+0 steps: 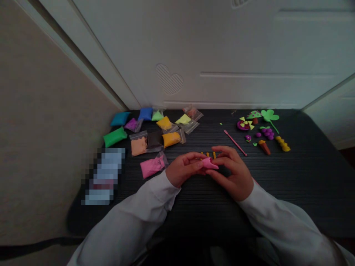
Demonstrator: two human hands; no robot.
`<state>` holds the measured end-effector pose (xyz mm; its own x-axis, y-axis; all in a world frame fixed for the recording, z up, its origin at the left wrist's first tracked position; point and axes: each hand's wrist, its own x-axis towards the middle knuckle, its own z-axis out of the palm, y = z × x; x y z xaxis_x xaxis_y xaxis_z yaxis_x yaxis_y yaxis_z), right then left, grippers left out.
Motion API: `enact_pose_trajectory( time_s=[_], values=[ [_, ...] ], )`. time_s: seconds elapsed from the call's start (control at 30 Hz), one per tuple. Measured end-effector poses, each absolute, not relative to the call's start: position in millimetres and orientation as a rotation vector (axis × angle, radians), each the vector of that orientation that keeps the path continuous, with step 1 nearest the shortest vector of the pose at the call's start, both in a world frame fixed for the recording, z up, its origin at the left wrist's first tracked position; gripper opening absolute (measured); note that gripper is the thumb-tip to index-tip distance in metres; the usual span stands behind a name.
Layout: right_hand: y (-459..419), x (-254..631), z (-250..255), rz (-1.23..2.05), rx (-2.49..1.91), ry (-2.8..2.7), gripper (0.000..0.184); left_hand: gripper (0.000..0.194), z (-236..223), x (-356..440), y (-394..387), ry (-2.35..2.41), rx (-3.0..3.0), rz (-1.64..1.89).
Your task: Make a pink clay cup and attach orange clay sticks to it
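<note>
A small piece of pink modelling clay (210, 163), drawn out to a point at its right end, is held between both hands above the dark table. My left hand (183, 169) pinches its left side with the thumb and fingers. On the other side, the fingertips of my right hand (232, 170) press against the clay, with the thumb beneath it. Several short yellow clay sticks (208, 154) lie just beyond my fingers, partly hidden by them. An opened bag of pink clay (152, 166) rests left of my left hand.
Several clay packets, among them a green packet (115, 137) and a black packet (154, 140), lie at the left. A pink modelling tool (235, 142) lies beyond my right hand. Finished clay shapes, including purple grapes (267, 133) and a green flower (269, 115), sit at the right. A white panel (222, 55) stands behind.
</note>
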<state>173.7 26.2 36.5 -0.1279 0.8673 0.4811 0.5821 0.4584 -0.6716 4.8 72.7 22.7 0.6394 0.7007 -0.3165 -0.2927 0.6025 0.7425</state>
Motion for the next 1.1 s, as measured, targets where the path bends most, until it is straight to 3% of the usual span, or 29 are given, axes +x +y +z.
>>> enact_pose_trajectory(
  time_s=[0.57,0.77,0.97,1.1],
  values=[
    [26.2,173.1,39.5,0.397,-1.237,-1.860,0.009,0.028,21.8,3.0,73.3,0.608,0.727,0.644],
    [24.3,172.6,39.2,0.422,-1.266,-1.877,0.017,0.018,24.9,3.1,74.0,0.631,0.683,0.718],
    [24.8,173.5,36.3,0.403,-1.296,-1.895,0.018,0.046,21.8,5.1,74.7,0.651,0.728,0.796],
    [26.6,172.9,35.5,0.349,-1.297,-1.901,0.012,0.036,18.2,4.6,75.0,0.696,0.794,0.833]
  ],
)
